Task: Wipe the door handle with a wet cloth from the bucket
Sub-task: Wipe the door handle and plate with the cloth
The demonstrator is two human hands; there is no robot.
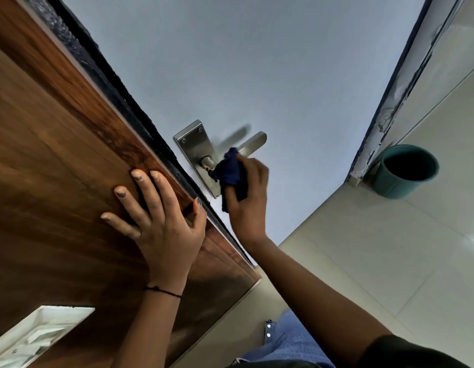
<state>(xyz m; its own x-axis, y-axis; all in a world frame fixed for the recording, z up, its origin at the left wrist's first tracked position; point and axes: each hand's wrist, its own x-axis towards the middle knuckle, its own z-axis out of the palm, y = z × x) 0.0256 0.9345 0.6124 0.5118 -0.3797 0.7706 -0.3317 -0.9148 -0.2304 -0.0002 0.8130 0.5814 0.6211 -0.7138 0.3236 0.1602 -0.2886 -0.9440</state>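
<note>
Against the steel door handle (253, 144), the right hand (247, 200) clutches a bunched dark-blue cloth (230, 172).

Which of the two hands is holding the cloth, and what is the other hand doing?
The right hand holds the dark blue cloth against the metal door handle. The left hand holds nothing: it lies flat, fingers spread, on the brown wooden panel.

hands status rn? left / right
Left hand: open, fingers spread flat on the wood panel, holding nothing.
Right hand: closed on the dark blue cloth, pressed against the door handle.
</note>
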